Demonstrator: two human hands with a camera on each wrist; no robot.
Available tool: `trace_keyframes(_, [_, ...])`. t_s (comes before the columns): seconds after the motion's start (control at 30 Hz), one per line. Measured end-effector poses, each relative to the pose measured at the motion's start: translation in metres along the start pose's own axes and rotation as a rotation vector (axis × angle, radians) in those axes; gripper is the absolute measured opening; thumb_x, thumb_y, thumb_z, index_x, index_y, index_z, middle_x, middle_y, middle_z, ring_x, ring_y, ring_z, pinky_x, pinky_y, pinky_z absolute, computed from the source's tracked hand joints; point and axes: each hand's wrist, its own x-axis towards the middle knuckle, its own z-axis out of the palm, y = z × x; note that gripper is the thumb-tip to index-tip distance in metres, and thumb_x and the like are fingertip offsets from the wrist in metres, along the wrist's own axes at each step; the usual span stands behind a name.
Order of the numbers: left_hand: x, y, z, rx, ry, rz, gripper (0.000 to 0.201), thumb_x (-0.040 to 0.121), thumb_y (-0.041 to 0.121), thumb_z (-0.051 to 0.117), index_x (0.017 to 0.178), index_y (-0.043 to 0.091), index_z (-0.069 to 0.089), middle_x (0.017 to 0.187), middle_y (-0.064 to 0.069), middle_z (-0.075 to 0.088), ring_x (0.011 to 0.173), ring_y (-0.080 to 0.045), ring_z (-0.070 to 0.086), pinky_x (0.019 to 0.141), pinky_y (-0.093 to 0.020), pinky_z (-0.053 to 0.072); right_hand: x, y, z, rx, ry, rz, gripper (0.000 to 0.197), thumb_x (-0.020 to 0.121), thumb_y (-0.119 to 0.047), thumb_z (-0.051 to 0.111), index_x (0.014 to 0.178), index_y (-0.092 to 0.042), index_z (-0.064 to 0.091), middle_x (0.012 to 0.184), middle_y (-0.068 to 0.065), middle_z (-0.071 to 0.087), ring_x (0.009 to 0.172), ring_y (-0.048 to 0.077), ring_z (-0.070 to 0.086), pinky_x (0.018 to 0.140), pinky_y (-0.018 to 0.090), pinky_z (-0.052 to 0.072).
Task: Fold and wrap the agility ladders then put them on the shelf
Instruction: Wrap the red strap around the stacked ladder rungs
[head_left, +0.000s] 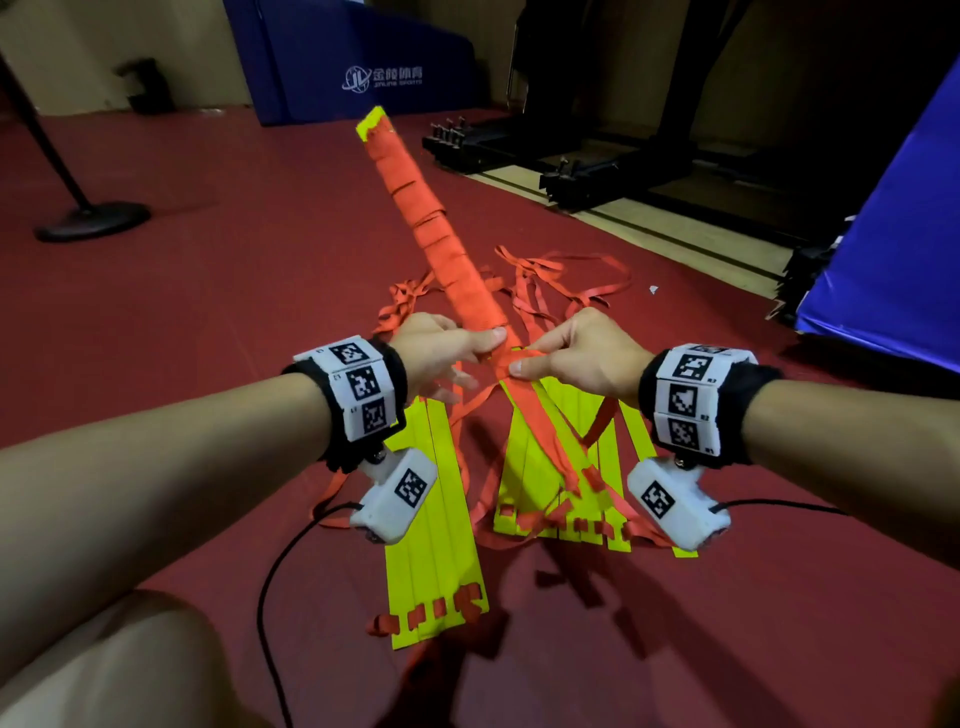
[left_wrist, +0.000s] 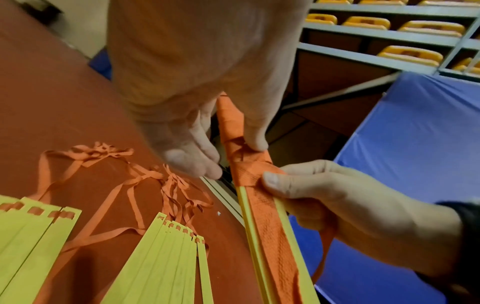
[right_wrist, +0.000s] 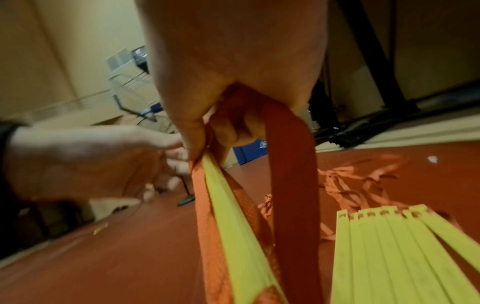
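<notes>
Left hand (head_left: 441, 348) curled round the strap-wound ladder bundle (head_left: 441, 244), thumb pressed on the wrapping; right hand (head_left: 576, 353) pinching the orange strap (left_wrist: 262, 203) at the wrap's near edge. Bundle held raised, angled up and away over the red floor (head_left: 208, 291). Below, two loose fans of yellow rungs (head_left: 436, 561) with tangled straps on the floor; blue mat (head_left: 893, 249) to the right.

blue mat (head_left: 332, 57) — white logo, "JINLING SPORTS" | wristband tags — unreadable
</notes>
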Motion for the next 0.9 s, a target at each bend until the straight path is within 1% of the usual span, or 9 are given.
trace_keyframes(0.13, [-0.005,0.004,0.006,-0.086,0.029,0.000,0.045,0.087,0.041,0.082,0.112,0.006,0.069,0.095,-0.005,0.071,0.083,-0.027,0.078,0.048,-0.030,0.057,-0.003,0.003,0.005,-0.189,0.060,-0.048,0.024,0.083,-0.046,0.079,0.069,-0.026,0.078,0.043,-0.011,0.050,0.047,0.005,0.045,0.057,0.023,0.039])
trace_keyframes(0.27, [-0.008,0.007,0.011,-0.075,0.040,-0.020,0.057,0.083,0.033,0.086,0.121,-0.003,0.063,0.107,-0.012,0.072,0.085,-0.029,0.075,0.055,-0.037,0.061,-0.002,0.006,0.016,-0.305,0.077,-0.112,0.030,0.074,-0.068,0.070,0.080,-0.040,0.077,0.059,-0.005,0.067,0.059,0.013,0.058,0.067,0.036,0.054])
trace_keyframes(0.37, [-0.006,0.006,0.010,-0.037,0.060,-0.008,0.069,0.083,0.018,0.087,0.137,-0.007,0.051,0.108,-0.018,0.068,0.067,-0.024,0.068,0.048,-0.032,0.059,-0.003,0.002,0.015,-0.194,-0.042,-0.088,0.031,0.084,-0.054,0.075,0.068,-0.027,0.076,0.045,-0.008,0.049,0.046,0.007,0.042,0.055,0.029,0.041])
trace_keyframes(0.43, [-0.003,0.006,0.009,-0.013,0.034,0.012,0.073,0.083,0.012,0.085,0.142,-0.008,0.047,0.102,-0.016,0.067,0.060,-0.020,0.064,0.049,-0.031,0.060,-0.002,-0.003,0.008,-0.097,-0.211,-0.024,0.026,0.089,-0.044,0.075,0.075,-0.022,0.075,0.049,-0.006,0.045,0.043,0.007,0.034,0.049,0.025,0.031])
trace_keyframes(0.5, [-0.001,0.004,0.008,0.008,-0.020,0.050,0.060,0.085,0.007,0.081,0.135,-0.010,0.053,0.089,-0.012,0.066,0.068,-0.023,0.061,0.059,-0.032,0.062,-0.001,-0.004,0.005,-0.070,-0.326,0.053,0.025,0.088,-0.043,0.076,0.089,-0.018,0.074,0.065,0.001,0.052,0.049,0.008,0.041,0.049,0.023,0.031])
trace_keyframes(0.6, [-0.002,0.004,0.008,-0.065,-0.078,0.103,0.054,0.087,-0.001,0.072,0.137,-0.001,0.052,0.106,-0.009,0.077,0.081,-0.026,0.061,0.054,-0.030,0.058,-0.002,-0.004,0.006,0.047,-0.379,0.086,0.042,0.088,-0.040,0.077,0.110,-0.005,0.067,0.078,0.004,0.051,0.058,0.010,0.048,0.047,0.022,0.031])
trace_keyframes(0.67, [-0.003,0.006,0.006,-0.102,-0.102,0.129,0.048,0.087,-0.003,0.065,0.132,0.005,0.052,0.112,-0.004,0.078,0.088,-0.029,0.067,0.052,-0.028,0.056,-0.004,-0.007,0.005,0.078,-0.393,0.053,0.034,0.088,-0.038,0.077,0.092,-0.007,0.067,0.066,0.002,0.049,0.055,0.010,0.045,0.046,0.021,0.029])
trace_keyframes(0.77, [-0.004,0.009,0.002,-0.117,-0.121,0.131,0.041,0.083,-0.009,0.058,0.121,0.005,0.060,0.116,-0.008,0.077,0.106,-0.033,0.072,0.062,-0.030,0.054,-0.005,-0.010,-0.002,0.058,-0.376,0.050,0.036,0.085,-0.038,0.080,0.062,-0.019,0.060,0.051,-0.006,0.052,0.048,0.006,0.044,0.046,0.020,0.028])
trace_keyframes(0.9, [-0.002,0.006,-0.001,-0.092,-0.110,0.134,0.048,0.077,-0.012,0.061,0.124,-0.001,0.061,0.106,-0.015,0.069,0.096,-0.033,0.063,0.061,-0.034,0.058,-0.009,-0.007,-0.004,0.076,-0.400,0.019,0.032,0.086,-0.031,0.081,0.061,-0.020,0.063,0.055,-0.003,0.056,0.050,0.006,0.045,0.049,0.023,0.028])
